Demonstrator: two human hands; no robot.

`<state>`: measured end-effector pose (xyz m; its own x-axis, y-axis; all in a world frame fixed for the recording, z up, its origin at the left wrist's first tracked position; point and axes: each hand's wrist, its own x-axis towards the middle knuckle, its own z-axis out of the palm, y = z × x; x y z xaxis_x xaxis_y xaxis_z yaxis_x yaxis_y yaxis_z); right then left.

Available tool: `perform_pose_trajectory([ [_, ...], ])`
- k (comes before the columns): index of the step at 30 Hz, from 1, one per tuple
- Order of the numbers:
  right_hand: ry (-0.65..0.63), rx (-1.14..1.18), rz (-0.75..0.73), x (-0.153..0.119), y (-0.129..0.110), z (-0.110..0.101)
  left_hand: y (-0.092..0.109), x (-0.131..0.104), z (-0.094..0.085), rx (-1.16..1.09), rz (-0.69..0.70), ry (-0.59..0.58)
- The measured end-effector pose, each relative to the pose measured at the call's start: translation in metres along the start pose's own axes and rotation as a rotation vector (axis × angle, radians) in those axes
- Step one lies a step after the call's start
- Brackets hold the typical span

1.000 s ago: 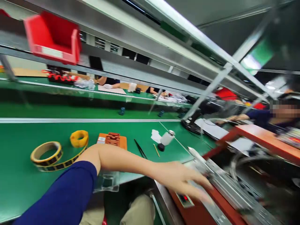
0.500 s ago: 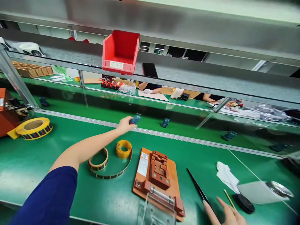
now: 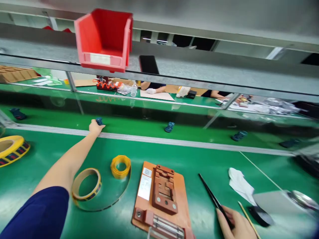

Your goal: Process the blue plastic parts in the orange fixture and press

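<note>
My left hand [image 3: 94, 126] reaches over the metal rail onto the green strip behind it, fingers closed on a small dark blue part [image 3: 99, 120]. Whether that part touches the strip I cannot tell. At the lower right, my right hand [image 3: 235, 222] grips black tweezers [image 3: 211, 192] whose tips point away from me. An orange-brown fixture [image 3: 163, 196] with a milled block and a clear hinged cover lies between my arms. Beside my left forearm are a roll of label tape [image 3: 87, 184] and a coiled yellow strip [image 3: 120, 166], joined by a loose length.
More dark blue parts [image 3: 169, 127] stand spaced along the strip. A white cloth [image 3: 240, 182], a thin stick [image 3: 248, 217] and a blurred white bottle [image 3: 281, 205] lie to the right. Overhead, a shelf holds a red bin [image 3: 104, 43] and a phone [image 3: 149, 64]. Co-workers' arms show beyond.
My left hand has moved left along the strip with the blue part. My right fingers have closed around the tweezers. The view has shifted, and the big yellow roll sits nearer the left edge.
</note>
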<state>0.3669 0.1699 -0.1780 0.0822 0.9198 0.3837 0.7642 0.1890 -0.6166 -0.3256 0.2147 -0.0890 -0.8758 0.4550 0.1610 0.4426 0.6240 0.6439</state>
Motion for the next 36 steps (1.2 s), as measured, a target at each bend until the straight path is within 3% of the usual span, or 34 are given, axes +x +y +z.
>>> perform_pose_trajectory([
  [3,-0.042,-0.029,0.018,-0.007,-0.017,-0.006,0.028,-0.015,0.004,-0.037,0.032,0.120],
  [5,-0.044,-0.040,0.022,-0.009,-0.023,-0.007,0.058,-0.030,0.016,-0.089,0.173,0.176],
  [6,-0.040,-0.040,0.024,-0.010,-0.024,-0.007,0.076,-0.040,0.026,-0.126,0.277,0.149],
  [9,-0.035,-0.023,0.028,-0.013,-0.024,-0.007,0.145,-0.079,0.072,-0.226,0.554,-0.119],
  [11,-0.029,-0.007,0.030,-0.015,-0.024,-0.007,0.195,-0.110,0.111,-0.255,0.620,-0.262],
  [14,-0.017,0.024,0.028,-0.019,-0.027,-0.009,0.261,-0.156,0.165,-0.285,0.668,-0.385],
  [16,-0.007,0.044,0.029,-0.021,-0.032,-0.010,0.291,-0.183,0.189,-0.304,0.660,-0.439],
  [19,0.019,0.058,0.036,-0.022,-0.037,-0.009,0.313,-0.209,0.202,-0.334,0.591,-0.516],
  [23,0.052,0.080,0.035,-0.021,-0.038,-0.008,0.319,-0.226,0.186,-0.427,0.495,-0.623],
  [27,0.054,0.114,0.053,-0.019,-0.039,-0.011,0.311,-0.244,0.140,-0.559,0.442,-0.907],
  [31,0.029,0.151,0.075,-0.016,-0.042,-0.015,0.276,-0.271,0.076,-0.617,0.387,-1.290],
  [36,0.072,0.199,0.107,-0.016,-0.051,-0.021,0.216,-0.293,-0.001,-0.621,0.271,-1.628],
])
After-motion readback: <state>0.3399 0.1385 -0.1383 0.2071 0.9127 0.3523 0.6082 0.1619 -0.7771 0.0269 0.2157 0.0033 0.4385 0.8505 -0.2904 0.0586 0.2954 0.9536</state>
